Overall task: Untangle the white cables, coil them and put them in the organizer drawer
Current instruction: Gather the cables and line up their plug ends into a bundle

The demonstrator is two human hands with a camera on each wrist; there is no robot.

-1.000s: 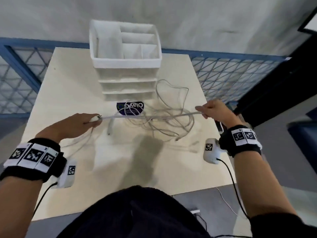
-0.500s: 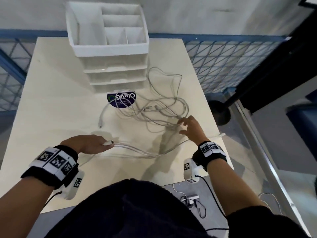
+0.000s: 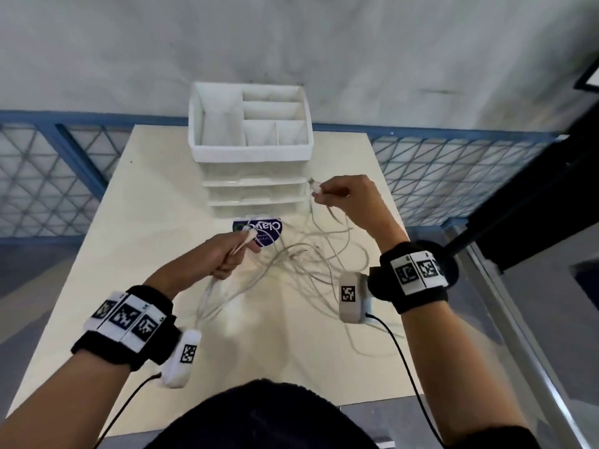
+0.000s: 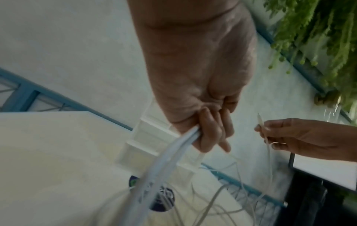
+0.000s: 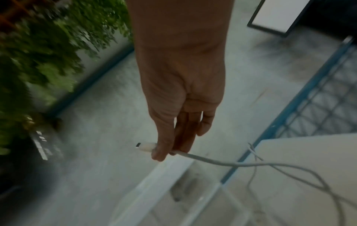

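Cables (image 3: 311, 254) tangled on table (image 3: 136, 222); left hand (image 3: 223, 257) grips bundle, right hand (image 3: 350, 199) pinches plug.

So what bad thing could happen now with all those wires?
The right hand pinches one plug end high while the white cables below are still looped together, so pulling might tighten a knot. The left hand grips several strands; they could drag the pile off the table. The organizer drawers look shut.

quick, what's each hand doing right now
Left hand: closed, gripping a bunch of white cables.
Right hand: closed, pinching one cable's plug end.
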